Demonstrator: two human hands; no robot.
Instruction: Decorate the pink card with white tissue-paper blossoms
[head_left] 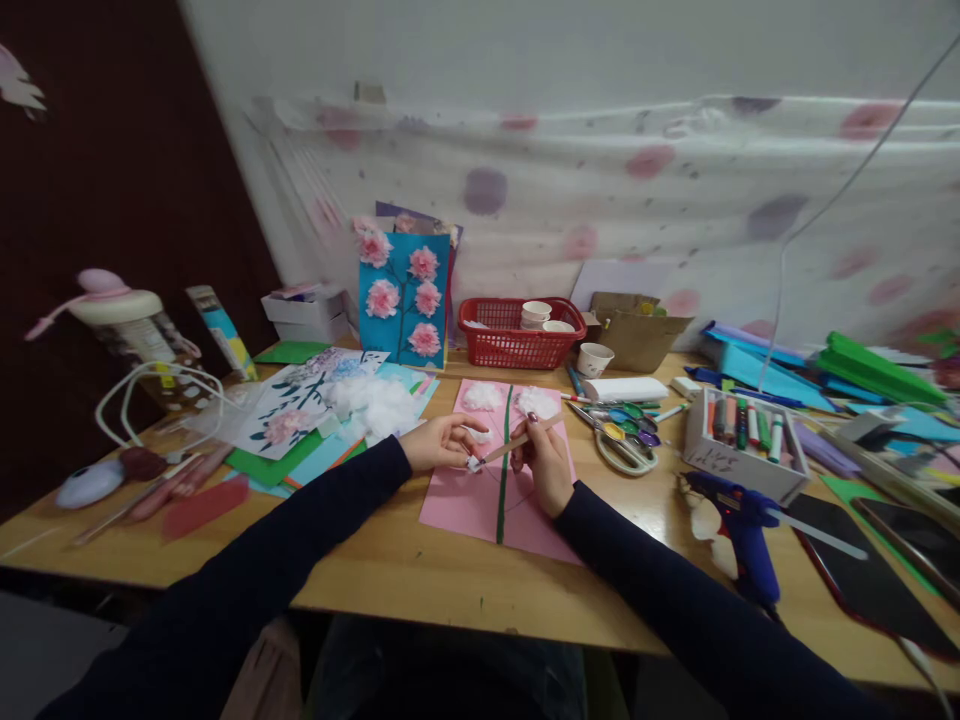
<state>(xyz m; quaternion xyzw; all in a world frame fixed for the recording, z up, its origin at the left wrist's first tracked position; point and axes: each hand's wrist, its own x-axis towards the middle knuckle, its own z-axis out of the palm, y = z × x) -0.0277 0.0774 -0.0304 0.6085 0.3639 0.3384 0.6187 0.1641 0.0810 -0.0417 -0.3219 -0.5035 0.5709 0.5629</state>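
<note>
On the table before me lies a sheet of pink paper [457,507] with a dark green strip [502,510] running up its middle. White cotton tufts [482,397] sit near its top, on both sides of the strip. Over the left half, my left hand [442,443] pinches a small white piece [474,464], perhaps cotton, between thumb and fingers. My right hand [546,468] grips a slim wooden stick [498,452] like a pen, its lower end slanting to the white piece. Whether stick and piece touch, I cannot tell.
Loose cotton [375,402] and papers lie on the left. A blue flower card [388,335] and red basket [517,350] stand behind. Right of the paper are scissors [626,457], a paint palette [634,420], a marker box [739,462], a blue glue gun [742,535] and phones [862,560].
</note>
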